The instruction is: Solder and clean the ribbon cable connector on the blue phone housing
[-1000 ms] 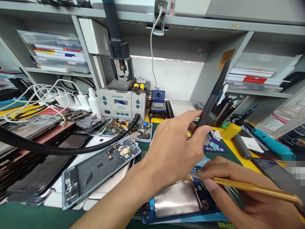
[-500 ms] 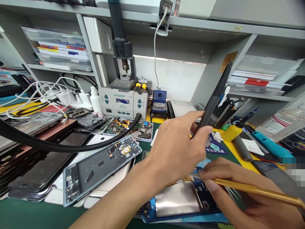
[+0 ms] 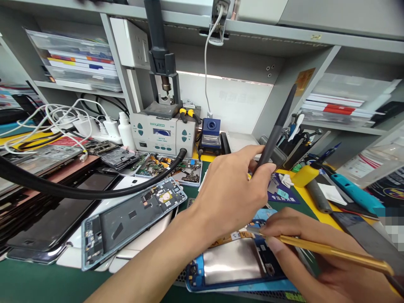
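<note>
My left hand (image 3: 232,198) is closed round a long black pen-shaped tool (image 3: 277,126) that points up and to the right. My right hand (image 3: 315,252) pinches gold tweezers (image 3: 331,251), whose tip rests at the top edge of an opened blue phone (image 3: 233,263) with a silver battery showing. Both hands hover over that phone at the bench's front edge. A thin orange flex strip (image 3: 227,240) lies by the tweezer tip.
A second opened phone frame (image 3: 132,219) lies to the left on stacked phones. A thick black hose (image 3: 78,191) runs to the grey rework station (image 3: 162,134) at the back. Trays of circuit boards (image 3: 170,166), white cables (image 3: 53,122), a yellow bottle (image 3: 303,174) and hand tools crowd the sides.
The black tool in my left hand has tilted slightly left and the left hand has edged up. The orange flex strip now shows beside the tweezer tip. My right hand has barely moved.
</note>
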A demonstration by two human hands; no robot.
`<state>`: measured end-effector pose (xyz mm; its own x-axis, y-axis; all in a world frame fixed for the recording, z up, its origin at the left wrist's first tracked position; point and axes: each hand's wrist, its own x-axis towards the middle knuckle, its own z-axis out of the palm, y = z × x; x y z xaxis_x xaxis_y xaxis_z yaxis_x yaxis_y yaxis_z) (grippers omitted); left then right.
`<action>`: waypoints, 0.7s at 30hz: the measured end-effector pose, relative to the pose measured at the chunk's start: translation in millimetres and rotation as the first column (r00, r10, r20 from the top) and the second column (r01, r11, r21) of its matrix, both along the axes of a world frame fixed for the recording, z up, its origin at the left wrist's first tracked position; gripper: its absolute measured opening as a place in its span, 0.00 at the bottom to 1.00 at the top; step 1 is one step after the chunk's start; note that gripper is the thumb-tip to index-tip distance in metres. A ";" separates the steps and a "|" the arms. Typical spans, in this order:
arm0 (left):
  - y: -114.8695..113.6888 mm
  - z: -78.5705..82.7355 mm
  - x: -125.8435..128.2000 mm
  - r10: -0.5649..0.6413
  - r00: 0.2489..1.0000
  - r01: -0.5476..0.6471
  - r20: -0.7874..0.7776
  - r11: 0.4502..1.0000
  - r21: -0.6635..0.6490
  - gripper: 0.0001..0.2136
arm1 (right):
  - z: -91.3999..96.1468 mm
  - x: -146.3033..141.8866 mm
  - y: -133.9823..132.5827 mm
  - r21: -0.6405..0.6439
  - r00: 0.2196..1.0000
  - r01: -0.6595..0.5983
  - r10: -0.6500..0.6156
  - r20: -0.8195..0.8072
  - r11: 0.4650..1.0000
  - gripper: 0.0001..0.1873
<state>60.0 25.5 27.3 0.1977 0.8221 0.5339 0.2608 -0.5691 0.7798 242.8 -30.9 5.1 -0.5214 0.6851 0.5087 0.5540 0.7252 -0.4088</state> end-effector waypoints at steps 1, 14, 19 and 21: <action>0.1 0.1 -0.2 0.006 1.000 -0.006 -0.003 1.000 0.002 0.07 | 0.3 0.0 0.2 -0.001 1.000 -0.002 0.002 0.000 1.000 0.13; 4.3 -1.6 -0.8 0.060 0.998 -0.058 -0.037 0.997 0.046 0.08 | -0.2 2.0 -0.8 -0.024 0.999 0.002 -0.001 0.038 1.000 0.09; 4.4 -0.7 -0.7 0.060 0.997 -0.059 -0.053 0.998 0.029 0.09 | -1.4 3.7 0.2 -0.047 0.999 0.011 -0.010 0.034 0.999 0.09; 4.3 -0.3 -0.5 0.063 0.996 -0.062 -0.057 0.998 0.027 0.09 | -1.6 3.7 0.4 -0.042 0.999 0.019 -0.018 0.037 0.999 0.09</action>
